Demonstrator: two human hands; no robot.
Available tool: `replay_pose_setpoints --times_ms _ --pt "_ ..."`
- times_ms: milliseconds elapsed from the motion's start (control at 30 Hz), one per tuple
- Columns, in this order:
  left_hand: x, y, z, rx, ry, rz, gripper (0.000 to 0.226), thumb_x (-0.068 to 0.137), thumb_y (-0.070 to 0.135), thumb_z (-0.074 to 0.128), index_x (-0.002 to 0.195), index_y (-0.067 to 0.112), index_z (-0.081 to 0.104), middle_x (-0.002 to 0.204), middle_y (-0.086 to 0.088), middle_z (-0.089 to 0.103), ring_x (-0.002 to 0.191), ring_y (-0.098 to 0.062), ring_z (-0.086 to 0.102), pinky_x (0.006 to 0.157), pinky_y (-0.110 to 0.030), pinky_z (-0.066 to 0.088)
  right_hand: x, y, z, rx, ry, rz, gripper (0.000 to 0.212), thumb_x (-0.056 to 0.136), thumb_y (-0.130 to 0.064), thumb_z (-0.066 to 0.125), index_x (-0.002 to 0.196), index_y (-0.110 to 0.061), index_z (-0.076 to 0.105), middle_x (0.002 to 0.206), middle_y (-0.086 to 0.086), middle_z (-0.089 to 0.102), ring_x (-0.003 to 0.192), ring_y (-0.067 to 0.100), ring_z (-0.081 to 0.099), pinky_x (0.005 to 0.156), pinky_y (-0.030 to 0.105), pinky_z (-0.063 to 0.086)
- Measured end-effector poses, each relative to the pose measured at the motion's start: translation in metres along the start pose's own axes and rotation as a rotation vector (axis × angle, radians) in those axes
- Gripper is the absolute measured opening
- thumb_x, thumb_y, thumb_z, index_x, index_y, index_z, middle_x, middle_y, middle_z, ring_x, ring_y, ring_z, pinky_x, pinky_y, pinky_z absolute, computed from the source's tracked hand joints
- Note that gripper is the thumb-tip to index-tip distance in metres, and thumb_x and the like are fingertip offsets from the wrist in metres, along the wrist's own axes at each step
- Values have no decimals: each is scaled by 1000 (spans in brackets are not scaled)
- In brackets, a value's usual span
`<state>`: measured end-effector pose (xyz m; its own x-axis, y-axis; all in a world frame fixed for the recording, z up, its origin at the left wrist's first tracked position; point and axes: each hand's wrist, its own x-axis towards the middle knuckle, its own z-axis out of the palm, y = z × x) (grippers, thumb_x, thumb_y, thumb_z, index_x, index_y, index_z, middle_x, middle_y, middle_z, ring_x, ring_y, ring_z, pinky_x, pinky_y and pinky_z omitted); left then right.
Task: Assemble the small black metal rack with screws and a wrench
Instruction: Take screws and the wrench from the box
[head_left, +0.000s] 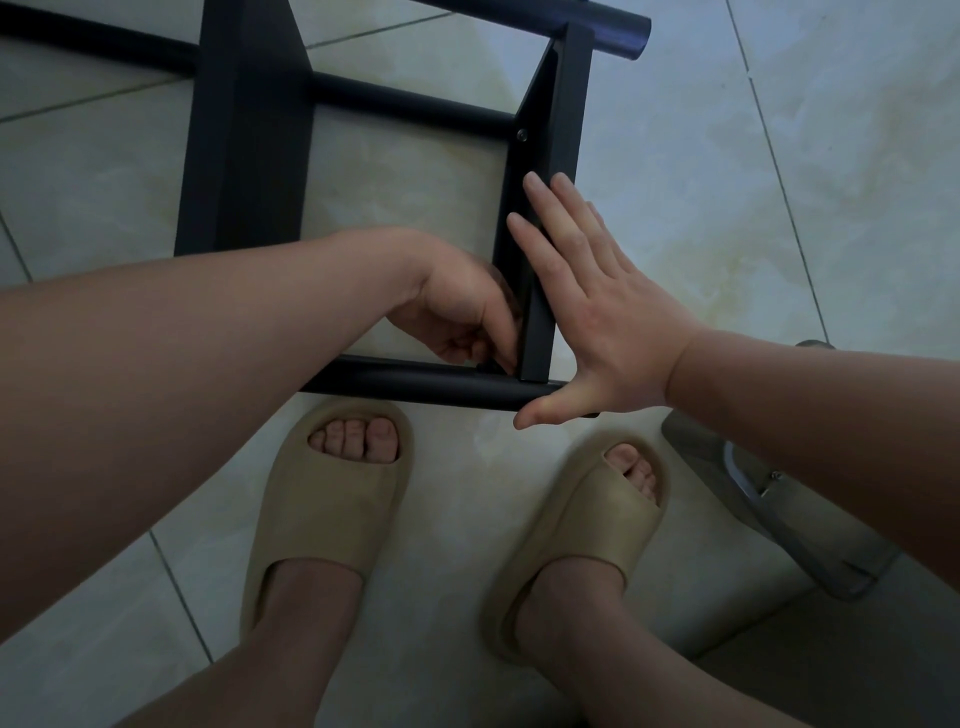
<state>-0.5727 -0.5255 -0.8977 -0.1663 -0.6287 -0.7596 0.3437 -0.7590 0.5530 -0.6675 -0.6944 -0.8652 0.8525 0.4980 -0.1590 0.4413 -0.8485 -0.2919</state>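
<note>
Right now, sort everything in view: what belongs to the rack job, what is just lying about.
Belongs to the job: black rack; screw fitted in its side bar; left hand at the corner joint; right hand flat on that bar.
Lying about: grey object at right; beige slippers, worn.

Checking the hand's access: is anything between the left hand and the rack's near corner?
Nothing visible does. The left hand is at the inner corner of the rack, fingers curled there; what they hold is hidden. The right hand lies flat on the outer side, not between.
</note>
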Motion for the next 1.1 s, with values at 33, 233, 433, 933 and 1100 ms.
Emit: replay_pose_setpoints --times_ms 33,233,433,933,1100 --pt "0 0 0 -9 -5 0 31 87 -3 64 65 20 68 61 4 57 56 -6 46 56 -18 38 0 0 0 -1 1 -1 138 71 -98 41 159 4 10 166 28 0 155 44 -6 124 62 11" --pt "-5 4 -3 -11 -10 -58 11 88 8 63 95 15 69 85 1 66 67 -10 53 67 -23 42 0 1 0 -2 2 -5 137 72 -98 41 159 4 10 166 28 0 155 44 -6 124 63 11" --pt "-1 1 3 2 -13 -44 19 91 3 60 78 14 68 67 3 63 61 -9 49 63 -20 41 0 1 1 8 1 1 138 71 -98 43 159 4 10 166 28 0 155 44 -6 124 62 11" --pt "-2 -2 2 -67 -27 9 28 88 -3 61 72 17 71 68 0 62 64 -10 55 64 -21 45 0 1 1 8 6 -3 138 71 -98 42 159 4 10 166 28 1 155 45 -6 123 63 12" --pt "-5 -2 -1 -15 -42 -70 9 89 17 64 90 19 73 87 3 69 68 -10 54 71 -25 43 0 1 1 -2 5 -7 137 72 -98 41 159 3 10 166 28 0 155 45 -6 123 64 12"
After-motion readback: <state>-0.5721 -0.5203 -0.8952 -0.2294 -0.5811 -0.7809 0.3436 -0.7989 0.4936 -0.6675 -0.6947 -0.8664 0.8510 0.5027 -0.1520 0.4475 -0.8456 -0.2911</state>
